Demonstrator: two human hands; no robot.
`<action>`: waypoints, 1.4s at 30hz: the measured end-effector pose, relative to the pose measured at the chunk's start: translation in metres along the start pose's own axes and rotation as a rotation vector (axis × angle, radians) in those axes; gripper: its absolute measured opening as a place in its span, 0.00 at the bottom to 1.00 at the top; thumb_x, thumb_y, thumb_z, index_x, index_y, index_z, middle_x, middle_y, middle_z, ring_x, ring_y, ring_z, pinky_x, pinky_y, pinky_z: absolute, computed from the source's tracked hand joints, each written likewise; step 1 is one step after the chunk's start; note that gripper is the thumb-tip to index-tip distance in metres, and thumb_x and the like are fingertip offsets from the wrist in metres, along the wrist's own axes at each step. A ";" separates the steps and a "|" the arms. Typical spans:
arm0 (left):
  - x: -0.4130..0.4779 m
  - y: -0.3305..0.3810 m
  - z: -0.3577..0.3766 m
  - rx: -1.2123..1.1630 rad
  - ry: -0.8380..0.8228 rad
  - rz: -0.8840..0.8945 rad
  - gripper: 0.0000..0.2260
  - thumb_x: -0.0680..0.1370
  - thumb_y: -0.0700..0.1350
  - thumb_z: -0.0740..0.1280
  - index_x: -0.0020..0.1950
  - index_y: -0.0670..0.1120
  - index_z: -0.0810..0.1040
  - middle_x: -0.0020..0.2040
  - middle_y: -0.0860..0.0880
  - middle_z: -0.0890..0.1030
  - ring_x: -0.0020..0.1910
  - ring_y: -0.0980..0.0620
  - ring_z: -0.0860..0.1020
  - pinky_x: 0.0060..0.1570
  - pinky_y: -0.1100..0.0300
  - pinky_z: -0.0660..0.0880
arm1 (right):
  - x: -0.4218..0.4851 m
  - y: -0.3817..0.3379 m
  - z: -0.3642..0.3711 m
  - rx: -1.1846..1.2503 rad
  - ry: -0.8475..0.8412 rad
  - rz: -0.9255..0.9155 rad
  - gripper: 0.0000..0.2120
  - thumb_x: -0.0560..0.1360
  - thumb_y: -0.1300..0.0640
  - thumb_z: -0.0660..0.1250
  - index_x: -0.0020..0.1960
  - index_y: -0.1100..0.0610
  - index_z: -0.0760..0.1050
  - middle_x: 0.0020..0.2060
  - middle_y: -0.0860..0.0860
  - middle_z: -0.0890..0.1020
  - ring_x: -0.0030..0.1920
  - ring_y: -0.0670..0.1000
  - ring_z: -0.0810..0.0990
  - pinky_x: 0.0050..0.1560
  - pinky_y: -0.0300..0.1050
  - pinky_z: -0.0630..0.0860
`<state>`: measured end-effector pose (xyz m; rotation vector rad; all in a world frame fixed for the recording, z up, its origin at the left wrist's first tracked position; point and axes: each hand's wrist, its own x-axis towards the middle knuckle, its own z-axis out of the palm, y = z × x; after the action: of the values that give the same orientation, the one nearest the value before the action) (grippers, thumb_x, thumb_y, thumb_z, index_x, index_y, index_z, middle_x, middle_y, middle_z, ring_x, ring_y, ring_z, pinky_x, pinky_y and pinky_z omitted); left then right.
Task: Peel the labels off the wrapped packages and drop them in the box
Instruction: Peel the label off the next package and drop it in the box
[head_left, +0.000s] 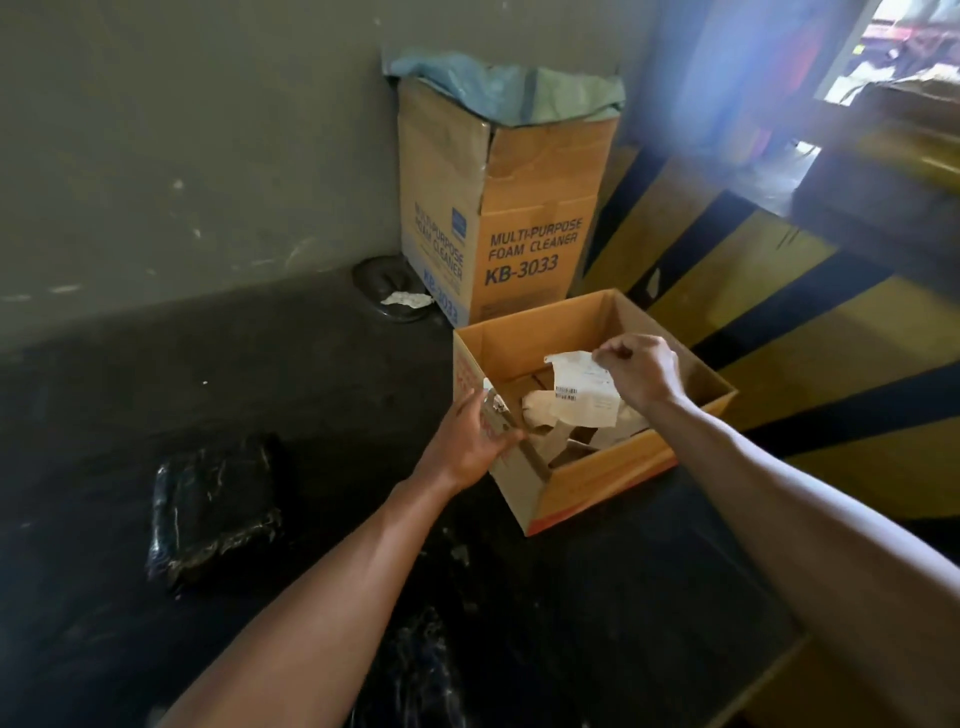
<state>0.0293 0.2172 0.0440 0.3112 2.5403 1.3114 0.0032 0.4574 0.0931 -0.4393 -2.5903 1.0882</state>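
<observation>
The right hand (641, 371) pinches a white barcoded label (582, 387) in a narrow grip and holds it over the open box (613, 467). The left hand (467, 441) rests against the box's left wall; whether its grip clasps the rim cannot be told. A black wrapped package (215, 512) lies on the table (311, 389), left of the box.

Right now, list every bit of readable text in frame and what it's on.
"MULTI-PURPOSE FOAM CLEANER KB-3033": right-facing side of the tall cardboard box.
"MULTI-PURPOSE FOAM CLEANER" and "KB-3033": repeated on its left-facing side, skewed.
Label pinched by the right hand: barcodes and fine print, too small to read.
Low open box: red print on its left side, partly behind the left hand, unreadable.
</observation>
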 end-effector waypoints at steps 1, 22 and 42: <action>0.005 0.001 0.007 0.042 -0.019 -0.006 0.45 0.72 0.68 0.69 0.81 0.50 0.53 0.81 0.49 0.55 0.79 0.48 0.56 0.75 0.43 0.60 | 0.004 0.005 0.004 0.009 -0.013 0.001 0.04 0.76 0.58 0.72 0.44 0.55 0.85 0.44 0.48 0.85 0.47 0.50 0.82 0.50 0.48 0.81; 0.036 -0.004 0.038 0.498 0.056 -0.008 0.52 0.71 0.74 0.62 0.82 0.46 0.43 0.83 0.48 0.45 0.81 0.49 0.43 0.77 0.48 0.46 | 0.046 0.020 0.066 -0.032 -0.192 -0.093 0.04 0.73 0.56 0.76 0.42 0.55 0.82 0.41 0.47 0.84 0.40 0.48 0.82 0.35 0.44 0.80; 0.030 0.005 0.039 0.449 0.079 -0.074 0.54 0.68 0.74 0.66 0.82 0.48 0.45 0.83 0.50 0.47 0.81 0.49 0.48 0.77 0.45 0.55 | 0.037 0.034 0.058 -0.022 -0.118 0.053 0.08 0.73 0.53 0.74 0.37 0.51 0.79 0.36 0.47 0.82 0.37 0.50 0.81 0.37 0.55 0.84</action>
<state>0.0140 0.2591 0.0228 0.2503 2.8648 0.7286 -0.0475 0.4576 0.0348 -0.4649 -2.7103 1.1366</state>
